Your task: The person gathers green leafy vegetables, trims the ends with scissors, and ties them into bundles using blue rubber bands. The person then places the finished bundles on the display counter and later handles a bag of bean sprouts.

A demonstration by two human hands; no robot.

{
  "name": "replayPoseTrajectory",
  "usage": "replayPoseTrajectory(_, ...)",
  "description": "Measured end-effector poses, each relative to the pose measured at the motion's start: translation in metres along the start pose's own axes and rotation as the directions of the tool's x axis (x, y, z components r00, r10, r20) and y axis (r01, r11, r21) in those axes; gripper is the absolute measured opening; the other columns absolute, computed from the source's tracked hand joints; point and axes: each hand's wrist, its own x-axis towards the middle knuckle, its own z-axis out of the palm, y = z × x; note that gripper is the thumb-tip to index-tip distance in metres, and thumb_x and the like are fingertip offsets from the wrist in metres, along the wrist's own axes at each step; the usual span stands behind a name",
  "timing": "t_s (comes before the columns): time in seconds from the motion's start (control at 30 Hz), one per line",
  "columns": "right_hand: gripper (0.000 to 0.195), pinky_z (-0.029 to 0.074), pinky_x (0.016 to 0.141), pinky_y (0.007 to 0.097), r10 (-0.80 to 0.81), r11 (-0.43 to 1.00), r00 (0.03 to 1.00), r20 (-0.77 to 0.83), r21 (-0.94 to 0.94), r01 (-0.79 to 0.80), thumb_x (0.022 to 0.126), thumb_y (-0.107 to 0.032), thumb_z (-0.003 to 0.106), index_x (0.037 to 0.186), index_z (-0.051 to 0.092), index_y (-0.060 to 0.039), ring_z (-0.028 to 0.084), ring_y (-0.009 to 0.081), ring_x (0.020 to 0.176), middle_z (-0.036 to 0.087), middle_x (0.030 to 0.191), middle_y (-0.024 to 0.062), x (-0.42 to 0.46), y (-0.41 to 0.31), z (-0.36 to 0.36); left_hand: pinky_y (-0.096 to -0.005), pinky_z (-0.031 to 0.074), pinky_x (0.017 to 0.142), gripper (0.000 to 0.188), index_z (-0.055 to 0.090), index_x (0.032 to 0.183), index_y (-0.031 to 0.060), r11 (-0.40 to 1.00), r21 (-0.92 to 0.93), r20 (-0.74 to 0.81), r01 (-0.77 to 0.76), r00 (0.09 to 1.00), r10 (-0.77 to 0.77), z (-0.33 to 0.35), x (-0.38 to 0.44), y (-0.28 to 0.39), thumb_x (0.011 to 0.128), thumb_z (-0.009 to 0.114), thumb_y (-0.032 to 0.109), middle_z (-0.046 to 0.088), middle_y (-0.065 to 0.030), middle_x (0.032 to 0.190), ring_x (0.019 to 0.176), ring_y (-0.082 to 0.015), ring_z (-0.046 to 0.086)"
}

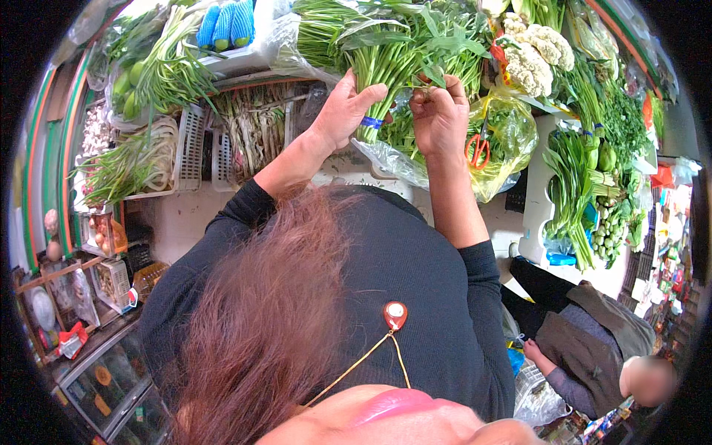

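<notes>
My left hand (347,111) is wrapped around a bunch of long-stemmed leafy greens (384,67), its thumb across the stems. Near the cut ends, a blue band (371,122) binds the bunch. To its right, my right hand (439,117) pinches a green leafy stem (435,75) between thumb and fingers; the fingertips are partly hidden. Below the bunch lies a sheet of clear plastic (395,161). Scissors with orange handles (478,151) rest beside my right wrist, on a yellow plastic bag (509,144) holding greens.
Cauliflower (534,61) sits at the upper right. White plastic crates (190,147) with vegetables stand at the left, below gourds in blue foam nets (225,25). A foam box (537,194) and more bundled greens (573,189) are at the right. Another person (584,350) is at the lower right.
</notes>
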Motion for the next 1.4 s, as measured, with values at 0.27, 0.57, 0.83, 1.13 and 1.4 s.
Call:
replayPoseTrajectory(0.27, 0.024, 0.044, 0.056, 0.0232, -0.189, 0.923, 0.963, 0.194, -0.299, 0.241, 0.075, 0.007, 0.056, 0.093, 0.051, -0.0080, 0.053, 0.0109, 0.066, 0.060, 0.082, 0.0052, -0.007, -0.008, -0.001, -0.0283, 0.056, 0.063, 0.039, 0.042, 0.122, 0.0072, 1.000, -0.022, -0.014, 0.004, 1.000, -0.004, 0.000, 0.002, 0.002, 0.088, 0.059, 0.015, 0.057, -0.0033, 0.103, 0.083, -0.0103, 0.058)
replayPoseTrajectory(0.57, 0.021, 0.044, 0.060, 0.0296, -0.346, -0.111, 0.710, 0.614, -0.778, 0.619, 0.067, 0.000, 0.071, 0.085, 0.066, -0.0071, 0.051, 0.0169, 0.062, 0.052, 0.067, 0.0033, -0.010, -0.004, 0.004, -0.0275, 0.055, 0.063, 0.039, 0.041, 0.123, 0.0066, 0.997, 0.036, -0.004, -0.062, 0.998, 0.063, -0.001, 0.003, 0.006, 0.089, 0.058, 0.013, 0.057, -0.0036, 0.105, 0.087, -0.0107, 0.057)
replayPoseTrajectory(0.83, 0.011, 0.040, 0.081, 0.0376, -0.492, -0.032, 0.702, 0.515, -0.817, 0.576, 0.066, -0.005, 0.067, 0.075, 0.063, -0.0079, 0.052, 0.0259, 0.093, 0.058, 0.089, 0.0064, -0.007, 0.001, 0.006, -0.0273, 0.055, 0.064, 0.039, 0.041, 0.124, 0.0061, 0.998, 0.040, -0.019, -0.054, 0.998, 0.055, 0.002, -0.002, 0.009, 0.089, 0.056, 0.014, 0.057, -0.0036, 0.104, 0.083, -0.0104, 0.057)
replayPoseTrajectory(1.13, 0.001, 0.043, 0.065, 0.0208, -0.468, 0.667, 0.884, 0.017, -0.650, 0.365, 0.087, -0.002, 0.055, 0.088, 0.054, -0.0028, 0.052, 0.0071, 0.070, 0.060, 0.082, 0.0030, 0.009, -0.004, -0.011, -0.0276, 0.055, 0.058, 0.031, 0.043, 0.116, 0.0043, 0.997, 0.068, -0.029, -0.028, 0.999, 0.030, -0.008, 0.001, 0.010, 0.090, 0.054, 0.016, 0.057, -0.0063, 0.092, 0.069, -0.0127, 0.059)
replayPoseTrajectory(1.4, 0.011, 0.042, 0.059, 0.0232, -0.580, 0.176, 0.744, 0.332, -0.841, 0.512, 0.074, -0.001, 0.066, 0.083, 0.064, -0.0052, 0.050, 0.0128, 0.064, 0.055, 0.081, 0.0052, 0.004, -0.011, -0.001, -0.0277, 0.054, 0.056, 0.030, 0.045, 0.115, 0.0060, 0.995, 0.093, -0.022, -0.032, 0.999, 0.035, -0.006, 0.001, 0.007, 0.090, 0.055, 0.019, 0.060, -0.0062, 0.084, 0.061, -0.0139, 0.060)
